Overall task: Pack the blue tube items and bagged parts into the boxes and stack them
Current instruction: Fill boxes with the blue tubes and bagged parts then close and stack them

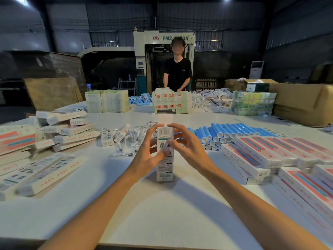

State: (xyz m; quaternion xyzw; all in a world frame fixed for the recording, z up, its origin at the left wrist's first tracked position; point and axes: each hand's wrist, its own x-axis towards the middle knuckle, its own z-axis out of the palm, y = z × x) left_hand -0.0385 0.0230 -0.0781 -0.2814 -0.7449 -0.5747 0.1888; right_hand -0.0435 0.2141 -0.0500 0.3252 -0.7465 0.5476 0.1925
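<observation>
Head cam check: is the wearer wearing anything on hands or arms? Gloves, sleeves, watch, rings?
Nothing worn shows. The left hand and right hand are bare: no gloves, and no rings or tape visible. Neither wrist carries a watch or band. The forearms are bare down to the bottom edge of the frame, so no sleeve is in view. What is worn higher up cannot be told.

You hold one white box (164,170) standing on end on the counter (162,213), and its top flap is open. Your left grip (149,154) and your right grip (187,148) pinch it from both sides near the top. Behind it, blue tubes (225,132) lie in a heap to the right and bagged parts (133,138) to the left. Closed boxes (261,152) are stacked at the right.
</observation>
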